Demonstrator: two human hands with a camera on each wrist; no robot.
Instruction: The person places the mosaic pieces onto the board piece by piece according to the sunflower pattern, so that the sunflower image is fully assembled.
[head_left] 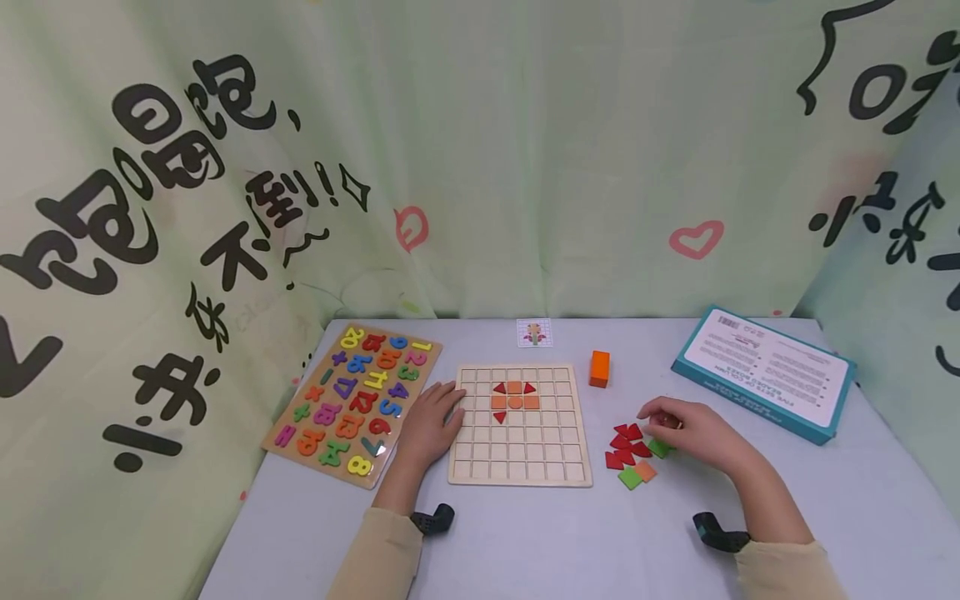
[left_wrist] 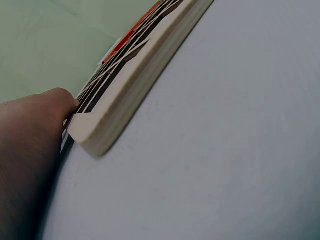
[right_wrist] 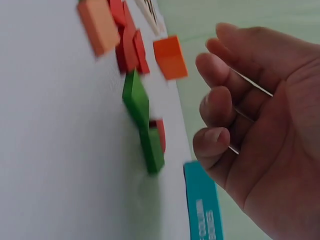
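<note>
A wooden grid board (head_left: pixel 517 462) lies in the middle of the table, with several orange pieces (head_left: pixel 531 402) and three red triangles (head_left: pixel 499 417) in its cells. My left hand (head_left: pixel 429 425) rests at the board's left edge, fingers extended toward its upper corner; the left wrist view shows the thumb (left_wrist: pixel 60 102) by the board's corner. Over the loose pieces right of the board, my right hand (head_left: pixel 693 429) hovers with loosely bent fingers and nothing in its grasp. Beneath and beside it lie several red triangles (head_left: pixel 620 442), green pieces (right_wrist: pixel 136 97) and an orange square (head_left: pixel 646 472).
A wooden number puzzle (head_left: pixel 300 400) lies left of the board. An orange block (head_left: pixel 599 368) and a small pattern card (head_left: pixel 534 333) are behind it. At the back right sits a teal and white box (head_left: pixel 765 371). A printed curtain (head_left: pixel 480 167) hangs behind the table.
</note>
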